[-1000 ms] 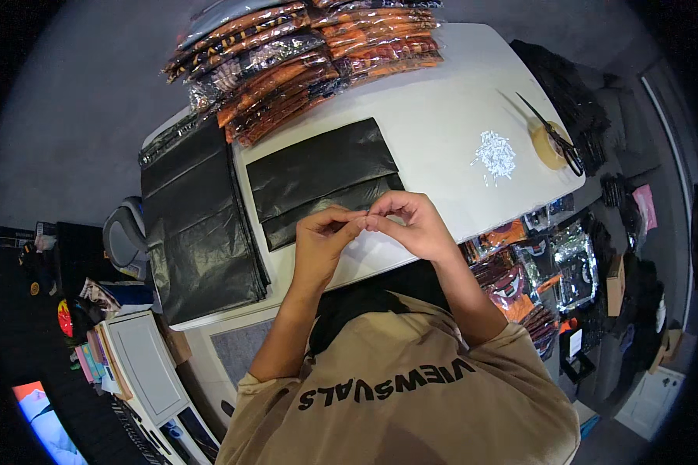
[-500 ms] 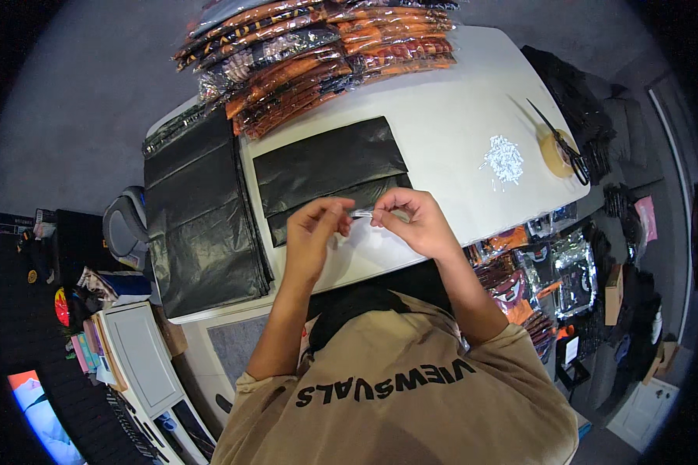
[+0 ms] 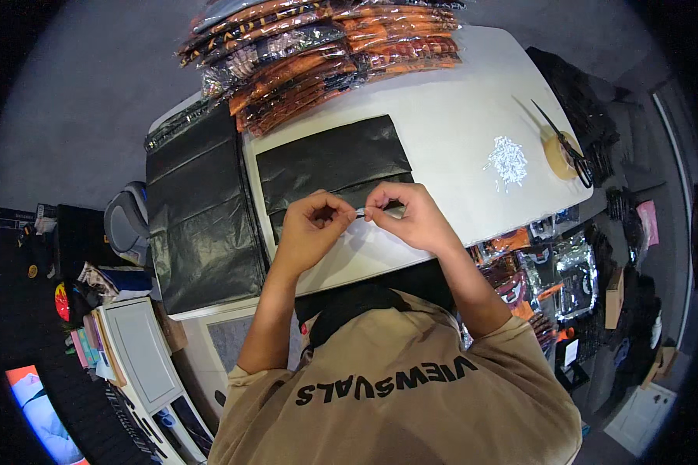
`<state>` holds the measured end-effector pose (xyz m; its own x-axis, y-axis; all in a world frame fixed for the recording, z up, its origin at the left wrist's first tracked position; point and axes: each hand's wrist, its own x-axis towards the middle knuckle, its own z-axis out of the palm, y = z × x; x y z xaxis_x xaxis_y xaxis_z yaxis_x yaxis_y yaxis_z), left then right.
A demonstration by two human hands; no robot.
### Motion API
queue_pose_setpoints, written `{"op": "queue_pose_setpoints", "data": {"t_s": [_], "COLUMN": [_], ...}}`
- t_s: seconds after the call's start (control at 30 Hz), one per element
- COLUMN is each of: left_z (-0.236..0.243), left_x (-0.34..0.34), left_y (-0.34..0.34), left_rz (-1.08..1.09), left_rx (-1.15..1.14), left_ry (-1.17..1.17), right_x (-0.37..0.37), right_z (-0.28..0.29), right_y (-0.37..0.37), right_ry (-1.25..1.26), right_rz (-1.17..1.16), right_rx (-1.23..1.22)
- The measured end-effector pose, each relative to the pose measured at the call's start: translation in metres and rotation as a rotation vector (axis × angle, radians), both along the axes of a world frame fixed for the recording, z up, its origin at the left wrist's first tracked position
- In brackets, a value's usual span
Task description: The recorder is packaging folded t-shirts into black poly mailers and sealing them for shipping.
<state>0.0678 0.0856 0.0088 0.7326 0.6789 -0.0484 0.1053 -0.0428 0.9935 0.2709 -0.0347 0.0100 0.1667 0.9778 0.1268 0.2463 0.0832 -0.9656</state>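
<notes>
Just above the near edge of the white table [image 3: 450,116], my left hand [image 3: 310,232] and my right hand [image 3: 411,221] meet fingertip to fingertip. Between their pinched fingers is a small pale, shiny strip [image 3: 361,212], mostly covered and too small to name exactly. Under and beyond my hands lies a folded black sheet [image 3: 329,155], thin and creased, like plastic or tissue. To its left, a stack of larger black sheets [image 3: 202,217] reaches the table's near edge. Farther right is a loose pile of tiny white pieces [image 3: 507,161].
Clear-bagged orange and black garments [image 3: 287,74] are piled high at the table's far left. Black scissors [image 3: 572,151] rest on a tape roll [image 3: 555,161] by the right edge. More bagged items [image 3: 535,271] lie beyond the table at right; a white cabinet [image 3: 141,349] stands lower left.
My left hand has come closer to my right, and its fingers now pinch the pale strip's other end. The view has shifted slightly; the things on the table stay put.
</notes>
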Motion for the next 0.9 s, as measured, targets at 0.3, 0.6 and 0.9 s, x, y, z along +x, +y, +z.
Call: {"op": "queue_pose_setpoints", "data": {"t_s": [0.3,0.6,0.9], "left_z": [0.002,-0.020,-0.034], "left_x": [-0.011,0.000,0.014], "left_y": [0.005,0.051,0.047], "left_rz": [-0.036,0.286,0.249], "left_rx": [0.192,0.208,0.447], "left_ry": [0.061,-0.035,0.272], "right_x": [-0.002,-0.025,-0.042], "right_z": [-0.007,-0.013,-0.040], "right_y": [0.002,0.019,0.000], "right_ry": [-0.057,-0.711,-0.826], "right_rz": [-0.005,-0.147,-0.058], "right_rx": [0.005,0.158,-0.009]}}
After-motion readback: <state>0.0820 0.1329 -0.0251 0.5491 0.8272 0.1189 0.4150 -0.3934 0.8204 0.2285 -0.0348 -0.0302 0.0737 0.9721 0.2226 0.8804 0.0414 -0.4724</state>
